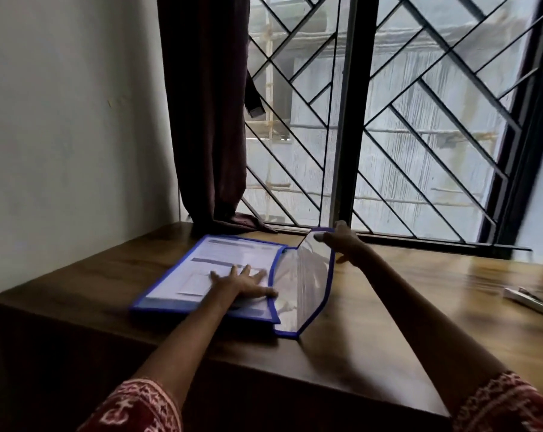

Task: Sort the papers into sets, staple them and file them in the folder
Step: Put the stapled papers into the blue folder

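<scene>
Brown wooden tabletop (404,294), glossy, pushed into a room corner: pale plaster wall (77,120) to the left, window with black diagonal metal grille (420,120) straight ahead, dark maroon curtain (208,120) hanging at the window's left edge, hem pooled on the wood.

Clear plastic folder with blue edging (158,294) flat on the tabletop, white printed papers (220,260) showing through it. Left hand (242,283) palm down on the papers, fingers (244,271) straight and spread, thumb out toward the folder's opening.

Folder's clear flap (304,285) raised and curved, just right of the left thumb. Right hand (342,241) at the flap's far top corner, thumb and fingers pinching the blue edge.

Silver metal stapler (532,299) well right of the right-hand fingers, near the frame edge, partly cut off.

Red patterned sleeves (133,406) at bottom.
</scene>
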Demonstrator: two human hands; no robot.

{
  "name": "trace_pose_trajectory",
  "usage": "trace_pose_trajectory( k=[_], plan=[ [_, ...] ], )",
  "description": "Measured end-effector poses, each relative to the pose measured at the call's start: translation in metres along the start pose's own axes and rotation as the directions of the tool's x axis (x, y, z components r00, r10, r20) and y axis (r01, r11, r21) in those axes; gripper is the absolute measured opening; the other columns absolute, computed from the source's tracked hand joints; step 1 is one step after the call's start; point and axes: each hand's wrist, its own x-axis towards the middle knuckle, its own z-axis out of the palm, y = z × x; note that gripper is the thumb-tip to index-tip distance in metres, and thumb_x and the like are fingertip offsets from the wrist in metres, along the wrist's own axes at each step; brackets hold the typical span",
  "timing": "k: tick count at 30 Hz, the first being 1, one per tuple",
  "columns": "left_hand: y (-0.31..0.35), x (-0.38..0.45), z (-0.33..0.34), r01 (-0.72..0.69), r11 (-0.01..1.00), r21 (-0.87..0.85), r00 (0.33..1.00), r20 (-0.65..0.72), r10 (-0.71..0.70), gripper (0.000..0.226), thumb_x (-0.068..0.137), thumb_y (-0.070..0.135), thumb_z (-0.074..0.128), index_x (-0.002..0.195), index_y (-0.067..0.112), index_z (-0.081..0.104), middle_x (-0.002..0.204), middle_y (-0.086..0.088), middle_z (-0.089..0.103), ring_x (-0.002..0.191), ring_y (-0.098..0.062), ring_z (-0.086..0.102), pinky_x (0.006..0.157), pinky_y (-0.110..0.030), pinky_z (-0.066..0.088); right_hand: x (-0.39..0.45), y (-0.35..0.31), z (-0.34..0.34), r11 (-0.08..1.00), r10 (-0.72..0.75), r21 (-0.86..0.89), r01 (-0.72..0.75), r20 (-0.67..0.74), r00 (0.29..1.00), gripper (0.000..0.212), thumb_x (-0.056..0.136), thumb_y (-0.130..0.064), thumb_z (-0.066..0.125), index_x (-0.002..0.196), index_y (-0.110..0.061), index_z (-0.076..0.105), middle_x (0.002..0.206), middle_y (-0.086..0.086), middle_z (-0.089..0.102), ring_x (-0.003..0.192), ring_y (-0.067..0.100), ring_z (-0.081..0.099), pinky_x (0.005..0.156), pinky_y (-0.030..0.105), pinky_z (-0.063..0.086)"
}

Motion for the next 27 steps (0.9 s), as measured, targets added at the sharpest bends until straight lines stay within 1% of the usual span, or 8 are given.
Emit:
trace_pose_trajectory(
  k=[3,7,10,13,16,18,21,27],
  plan=[
    [-0.004,-0.003,-0.017,-0.051,0.998,-0.048,0.995,0.083,0.055,0.101,0.064,0.084,0.046,0.147,0.042,0.008,0.158,0.001,-0.003,0.146,-0.026,-0.002,0.115,-0.056,0.005,-0.003,0.002,0.003,1.000,0.023,0.005,-0.023,0.013,1.000,0.021,0.086,-0.004,0.052,0.102,-0.006,0.040,0.076,0.007,0.047,0.060,0.016,0.046,0.041,0.023,0.038],
    [-0.008,-0.011,-0.037,-0.116,0.975,-0.188,0.992,-0.076,0.103,0.055,0.090,0.050,0.051,0.132,0.016,0.050,0.141,-0.008,0.044,0.128,-0.025,0.042,0.098,-0.029,0.035,-0.002,0.001,0.007,0.996,-0.012,0.085,0.020,-0.091,0.996,0.012,0.085,-0.002,0.049,0.075,-0.007,0.045,0.086,0.016,0.049,0.057,0.017,0.041,0.027,0.012,0.029],
    [-0.008,-0.002,-0.038,-0.071,0.967,-0.247,0.956,-0.292,-0.004,0.049,0.091,0.049,0.049,0.127,0.015,0.055,0.135,-0.009,0.052,0.123,-0.024,0.048,0.097,-0.029,0.038,-0.002,-0.005,0.005,0.996,-0.044,0.078,0.049,-0.064,0.997,0.024,0.083,0.005,0.046,0.062,-0.008,0.046,0.064,0.009,0.048,0.051,0.016,0.043,0.030,0.014,0.033],
    [-0.005,0.006,-0.013,-0.028,0.989,-0.147,0.975,-0.221,-0.005,0.066,0.091,0.062,0.035,0.147,0.029,0.025,0.157,0.000,0.017,0.144,-0.024,0.016,0.112,-0.057,0.010,0.000,-0.011,0.005,0.994,-0.060,0.090,0.063,-0.045,0.997,0.009,0.080,0.006,0.055,0.077,-0.003,0.055,0.064,0.008,0.052,0.057,0.020,0.054,0.042,0.025,0.047],
    [-0.004,0.012,0.008,-0.046,0.997,-0.056,0.974,-0.222,0.033,0.065,0.092,0.063,0.023,0.149,0.034,0.012,0.158,0.007,0.001,0.146,-0.020,0.001,0.111,-0.060,-0.003,0.005,-0.012,0.011,0.986,-0.099,0.125,0.107,-0.066,0.993,0.010,0.077,-0.002,0.064,0.087,-0.005,0.061,0.076,0.013,0.060,0.069,0.026,0.059,0.068,0.042,0.056],
    [-0.012,0.014,0.007,-0.110,0.972,-0.208,0.967,-0.250,0.056,0.057,0.095,0.047,0.040,0.147,0.028,0.025,0.157,0.003,0.016,0.145,-0.020,0.013,0.114,-0.052,0.003,0.004,-0.014,0.020,0.970,-0.142,0.190,0.151,-0.061,0.988,0.015,0.079,-0.009,0.066,0.093,-0.007,0.063,0.079,0.012,0.061,0.063,0.019,0.056,0.062,0.036,0.056],
    [-0.032,0.011,0.003,-0.269,0.702,-0.659,0.934,-0.357,0.022,0.044,0.086,0.002,0.056,0.130,0.008,0.054,0.134,-0.011,0.054,0.125,-0.023,0.050,0.104,-0.030,0.036,-0.001,-0.026,0.039,0.951,-0.220,0.232,0.203,0.049,0.974,0.026,0.079,-0.013,0.071,0.103,-0.008,0.063,0.070,0.004,0.057,0.062,0.013,0.052,0.054,0.025,0.049],
    [-0.082,0.020,0.007,-0.256,0.633,-0.730,0.724,-0.579,-0.375,0.027,0.075,-0.010,0.063,0.101,-0.005,0.068,0.103,-0.022,0.069,0.101,-0.030,0.065,0.092,-0.032,0.049,-0.014,-0.046,0.071,0.904,-0.404,-0.186,0.385,-0.080,0.911,0.021,0.074,-0.014,0.071,0.084,0.004,0.071,0.074,0.017,0.060,0.075,0.024,0.056,0.061,0.029,0.032]
  ],
)
